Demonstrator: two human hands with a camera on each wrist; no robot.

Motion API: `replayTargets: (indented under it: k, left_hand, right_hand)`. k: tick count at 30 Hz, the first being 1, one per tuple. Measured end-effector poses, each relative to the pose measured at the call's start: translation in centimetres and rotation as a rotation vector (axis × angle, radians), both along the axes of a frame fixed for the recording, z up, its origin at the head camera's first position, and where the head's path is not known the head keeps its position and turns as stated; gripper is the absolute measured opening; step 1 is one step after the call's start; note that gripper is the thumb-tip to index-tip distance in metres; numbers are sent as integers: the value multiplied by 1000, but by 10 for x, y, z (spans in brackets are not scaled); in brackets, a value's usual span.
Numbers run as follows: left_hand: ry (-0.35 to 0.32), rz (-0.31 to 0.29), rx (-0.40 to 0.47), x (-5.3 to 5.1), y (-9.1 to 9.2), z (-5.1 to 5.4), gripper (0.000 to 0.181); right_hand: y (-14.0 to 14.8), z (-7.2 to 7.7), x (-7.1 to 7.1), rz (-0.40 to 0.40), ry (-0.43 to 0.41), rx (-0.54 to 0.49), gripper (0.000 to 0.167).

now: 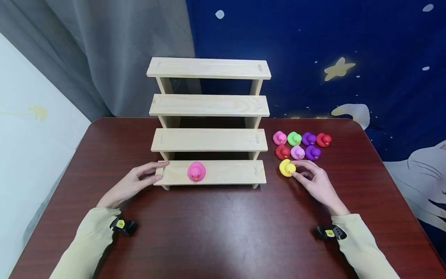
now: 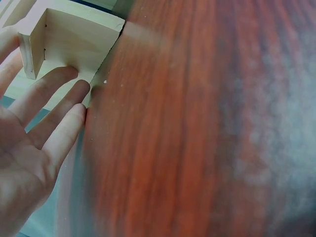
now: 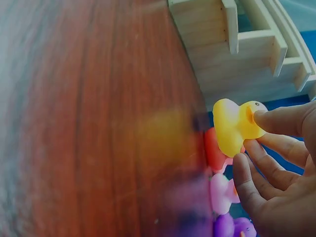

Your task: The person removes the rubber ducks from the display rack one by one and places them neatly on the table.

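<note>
My right hand [image 1: 317,182] pinches a yellow rubber duck [image 1: 285,168] between thumb and fingers, just in front of the other ducks. In the right wrist view, the thumb presses by the beak of that yellow duck [image 3: 228,128]. At the far left, my left hand [image 1: 130,184] grips the left end of the lowest step of a wooden stepped shelf [image 1: 230,172], thumb at the front corner and a finger on top. The other left fingers [image 2: 54,94] stretch beside the step's underside. A pink rubber duck [image 1: 196,171] sits on this lowest step, left of its middle.
Right of the shelf, several rubber ducks stand in two rows on the dark red table [image 1: 223,232], among them a green duck [image 1: 294,138], a red duck [image 1: 323,140] and a purple duck [image 1: 312,152]. Curtains [image 1: 129,58] hang behind the table.
</note>
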State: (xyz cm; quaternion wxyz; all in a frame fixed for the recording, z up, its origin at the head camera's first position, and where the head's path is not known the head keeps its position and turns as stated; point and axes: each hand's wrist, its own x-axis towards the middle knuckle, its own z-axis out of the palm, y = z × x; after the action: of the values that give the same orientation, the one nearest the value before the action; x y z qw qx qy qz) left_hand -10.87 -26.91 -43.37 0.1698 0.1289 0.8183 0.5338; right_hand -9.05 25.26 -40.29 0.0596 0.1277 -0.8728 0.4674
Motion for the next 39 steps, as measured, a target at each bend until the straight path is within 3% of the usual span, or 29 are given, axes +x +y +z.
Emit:
replayTargets:
  k: [8, 16, 27, 35, 39]
  left_hand:
    - [2, -14, 3, 1, 1, 1, 46]
    - [-7, 5, 2, 1, 2, 3, 45]
    - [-7, 9, -3, 2, 1, 3, 45]
    - [7, -16, 27, 0, 1, 2, 44]
    - [16, -22, 23, 0, 1, 1, 45]
  right_hand:
    - [21, -32, -14, -9, -47, 58, 32]
    - [25, -37, -17, 1, -75, 52, 32]
    - [24, -19, -20, -12, -70, -9, 39]
    - [-1, 20, -10, -18, -7, -22, 32]
    - [-10, 27, -6, 1, 26, -18, 28]
